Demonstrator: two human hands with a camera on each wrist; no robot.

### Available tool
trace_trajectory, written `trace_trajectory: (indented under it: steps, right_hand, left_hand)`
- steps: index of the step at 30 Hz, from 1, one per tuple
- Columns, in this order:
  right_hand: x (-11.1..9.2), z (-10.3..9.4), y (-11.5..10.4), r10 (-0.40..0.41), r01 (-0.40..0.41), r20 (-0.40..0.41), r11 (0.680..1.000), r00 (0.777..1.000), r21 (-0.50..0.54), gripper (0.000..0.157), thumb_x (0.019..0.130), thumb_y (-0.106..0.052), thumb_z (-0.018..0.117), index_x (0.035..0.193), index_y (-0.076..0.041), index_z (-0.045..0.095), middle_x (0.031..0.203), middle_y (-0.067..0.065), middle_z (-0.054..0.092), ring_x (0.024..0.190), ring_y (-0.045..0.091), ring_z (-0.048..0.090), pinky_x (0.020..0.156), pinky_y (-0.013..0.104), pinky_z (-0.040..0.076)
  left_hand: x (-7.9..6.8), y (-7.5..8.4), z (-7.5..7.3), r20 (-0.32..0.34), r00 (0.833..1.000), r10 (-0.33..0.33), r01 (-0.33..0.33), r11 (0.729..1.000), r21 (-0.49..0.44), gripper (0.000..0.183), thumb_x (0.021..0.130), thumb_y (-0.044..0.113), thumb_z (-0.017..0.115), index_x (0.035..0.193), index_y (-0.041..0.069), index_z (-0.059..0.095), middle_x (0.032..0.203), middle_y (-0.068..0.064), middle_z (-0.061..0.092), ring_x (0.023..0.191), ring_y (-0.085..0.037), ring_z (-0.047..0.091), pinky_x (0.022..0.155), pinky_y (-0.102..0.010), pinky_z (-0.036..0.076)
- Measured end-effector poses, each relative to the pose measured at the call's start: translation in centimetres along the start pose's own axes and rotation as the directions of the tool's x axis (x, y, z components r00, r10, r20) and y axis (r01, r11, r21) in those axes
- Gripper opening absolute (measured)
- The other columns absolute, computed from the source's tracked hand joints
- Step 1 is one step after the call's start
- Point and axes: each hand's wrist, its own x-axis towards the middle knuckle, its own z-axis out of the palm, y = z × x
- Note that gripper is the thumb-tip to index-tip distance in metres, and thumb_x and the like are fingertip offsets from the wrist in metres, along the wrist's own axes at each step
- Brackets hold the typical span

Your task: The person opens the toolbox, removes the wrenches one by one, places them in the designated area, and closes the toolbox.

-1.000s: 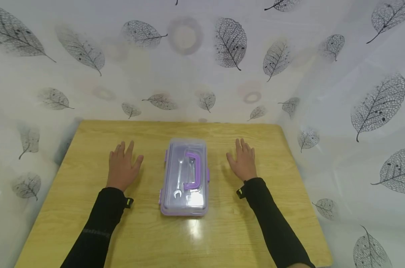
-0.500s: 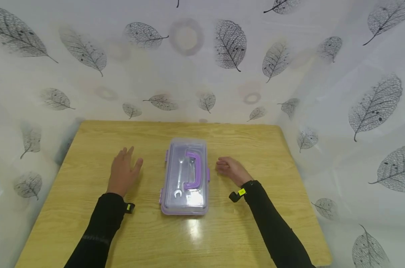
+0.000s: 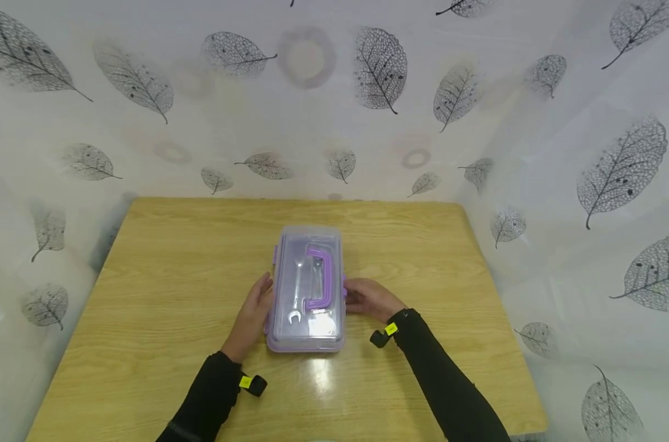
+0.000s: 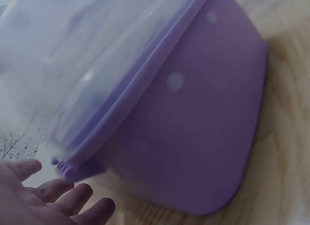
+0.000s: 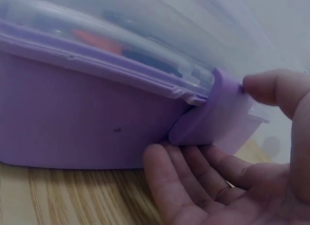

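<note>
A toolbox (image 3: pixel 290 288) with a clear lid and purple body stands closed on the table, a purple handle (image 3: pixel 327 279) lying on its lid. Through the lid shows a wrench (image 3: pixel 297 294). At its left side my left hand (image 3: pixel 252 319) has its fingers extended; the left wrist view shows these fingers beside a purple hinge (image 4: pixel 72 171), and contact is unclear. My right hand (image 3: pixel 374 299) is at the right side. In the right wrist view its thumb meets the top of the purple latch (image 5: pixel 208 116) and its fingertips curl beneath, pinching it.
The wooden table (image 3: pixel 163 294) extends around the toolbox. Behind it and at both sides hangs a pale curtain (image 3: pixel 334 123) with a leaf print. Orange and dark items (image 5: pixel 99 41) show blurred through the lid in the right wrist view.
Both hands have come inward to the toolbox: the left moved right to its left side, the right moved left and took hold of the latch. The toolbox has stayed in place.
</note>
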Motion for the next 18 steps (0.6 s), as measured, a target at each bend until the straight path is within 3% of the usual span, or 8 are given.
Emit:
trace_trajectory:
  steps: [6, 11, 18]
  right_hand:
    - [-0.1, -0.1, 0.1, -0.002, 0.001, 0.022, 1.000, 1.000, 0.011, 0.033, 0.108, -0.025, 0.056, 0.120, 0.006, 0.062, 0.109, 0.009, 0.071, 0.104, 0.022, 0.069, 0.106, 0.045, 0.053]
    - [-0.2, -0.2, -0.1, 0.000, -0.001, 0.032, 1.000, 0.999, 0.020, 0.032, 0.109, -0.023, 0.054, 0.120, 0.006, 0.062, 0.108, 0.008, 0.072, 0.102, 0.020, 0.070, 0.103, 0.042, 0.055]
    - [-0.5, -0.6, -1.0, -0.035, 0.031, -0.040, 0.995, 0.999, -0.095, 0.034, 0.106, -0.025, 0.058, 0.114, 0.008, 0.061, 0.106, 0.013, 0.069, 0.097, 0.022, 0.070, 0.094, 0.045, 0.059]
  left_hand:
    - [0.2, -0.4, 1.0, 0.018, 1.000, 0.007, -0.007, 1.000, 0.004, 0.076, 0.107, 0.040, 0.057, 0.167, 0.019, 0.016, 0.167, -0.014, 0.029, 0.152, -0.033, 0.033, 0.123, -0.050, 0.028]
    - [0.1, -0.8, 1.3, 0.013, 1.000, 0.024, -0.024, 1.000, 0.014, 0.075, 0.107, 0.040, 0.057, 0.167, 0.019, 0.016, 0.166, -0.015, 0.031, 0.151, -0.034, 0.035, 0.122, -0.051, 0.030]
    - [0.0, -0.9, 1.4, -0.008, 1.000, 0.030, -0.030, 0.999, 0.021, 0.073, 0.108, 0.039, 0.055, 0.167, 0.019, 0.016, 0.167, -0.015, 0.029, 0.151, -0.035, 0.033, 0.123, -0.053, 0.028]
